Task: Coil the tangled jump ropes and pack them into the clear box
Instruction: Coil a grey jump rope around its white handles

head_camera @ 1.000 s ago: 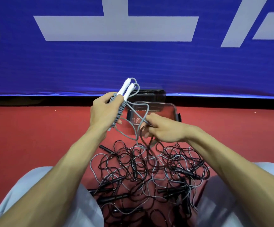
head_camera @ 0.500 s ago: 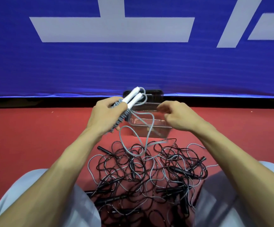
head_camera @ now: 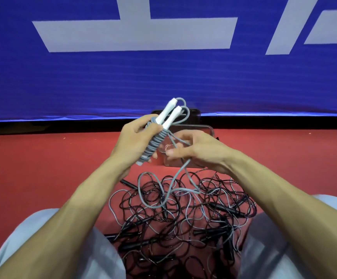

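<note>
My left hand grips the two white handles of a grey jump rope, with grey cord wound in tight turns around them. Just to their right, my right hand pinches the loose grey cord, which hangs down in a loop onto a tangled pile of black and grey ropes on the red floor between my knees. The clear box lies on the floor behind my hands, mostly hidden by them.
A dark lid or second container sits behind the clear box against the blue banner wall. Red floor spreads to both sides. My knees in light trousers flank the pile.
My right hand has swung from behind the handles back down and toward me with the cord, laying another turn. The left hand has tilted the handles a little more upright.
</note>
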